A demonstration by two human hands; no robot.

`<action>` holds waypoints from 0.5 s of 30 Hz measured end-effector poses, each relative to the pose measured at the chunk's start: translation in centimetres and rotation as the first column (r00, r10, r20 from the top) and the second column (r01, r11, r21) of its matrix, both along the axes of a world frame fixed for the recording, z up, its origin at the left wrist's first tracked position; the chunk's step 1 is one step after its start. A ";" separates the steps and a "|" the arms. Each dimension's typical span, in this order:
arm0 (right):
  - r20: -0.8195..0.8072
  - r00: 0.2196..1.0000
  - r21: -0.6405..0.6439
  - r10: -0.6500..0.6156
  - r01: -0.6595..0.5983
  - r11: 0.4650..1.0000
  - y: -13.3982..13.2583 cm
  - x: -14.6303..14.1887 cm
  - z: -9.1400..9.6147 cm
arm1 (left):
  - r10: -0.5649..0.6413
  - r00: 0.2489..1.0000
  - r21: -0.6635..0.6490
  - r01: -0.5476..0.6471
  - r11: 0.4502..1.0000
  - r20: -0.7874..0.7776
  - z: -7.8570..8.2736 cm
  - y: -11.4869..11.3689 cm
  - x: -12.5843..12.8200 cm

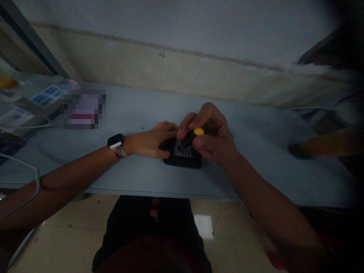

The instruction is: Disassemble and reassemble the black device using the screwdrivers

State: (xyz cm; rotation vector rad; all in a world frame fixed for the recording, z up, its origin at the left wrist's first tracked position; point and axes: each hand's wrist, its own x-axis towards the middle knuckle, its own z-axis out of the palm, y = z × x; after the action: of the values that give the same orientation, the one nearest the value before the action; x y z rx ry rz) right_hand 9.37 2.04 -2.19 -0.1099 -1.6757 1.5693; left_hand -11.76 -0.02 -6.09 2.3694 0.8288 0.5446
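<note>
A black box-shaped device [183, 162] with a printed label lies on the table. My left hand [155, 141] reaches in from its left side, thumb on the near part and fingers over the far part, holding it against the tabletop. Above the label, my right hand [216, 134] is closed round a screwdriver [191, 138] with a dark handle and a yellow end cap. The tool is tilted, and its tip cannot be made out in the dim light.
A pale table [125, 172] runs along a wall [159, 72]. At the left are a blurred-out flat item [83, 108], packages with blue labels [47, 96] and a white cable [38, 178]. A yellowish cylindrical object [318, 144] lies at the right.
</note>
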 end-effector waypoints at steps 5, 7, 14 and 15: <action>0.032 0.991 0.089 -0.129 0.126 0.988 -0.4 -0.3 0.3 | -0.001 1.000 0.009 0.001 1.000 0.020 -0.1 0.0 0.0; 0.087 0.979 0.188 -0.185 0.166 0.968 -0.7 0.2 1.0 | 0.005 1.000 0.015 -0.006 1.000 0.026 -0.2 0.0 -0.1; 0.321 0.818 0.876 -0.478 -0.064 0.479 -1.0 2.3 6.6 | -0.035 0.999 0.027 0.034 0.999 0.042 -0.3 0.2 -0.1; 0.343 0.789 0.900 -0.510 -0.121 0.419 -1.0 2.4 7.4 | -0.034 0.999 0.029 0.033 0.999 0.035 -0.3 0.3 0.0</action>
State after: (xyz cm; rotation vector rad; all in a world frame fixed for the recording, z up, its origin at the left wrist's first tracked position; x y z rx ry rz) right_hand 11.76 1.07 5.23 -0.2459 -2.6744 0.2140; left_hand -11.80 0.25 -6.43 2.3875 0.7690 0.5870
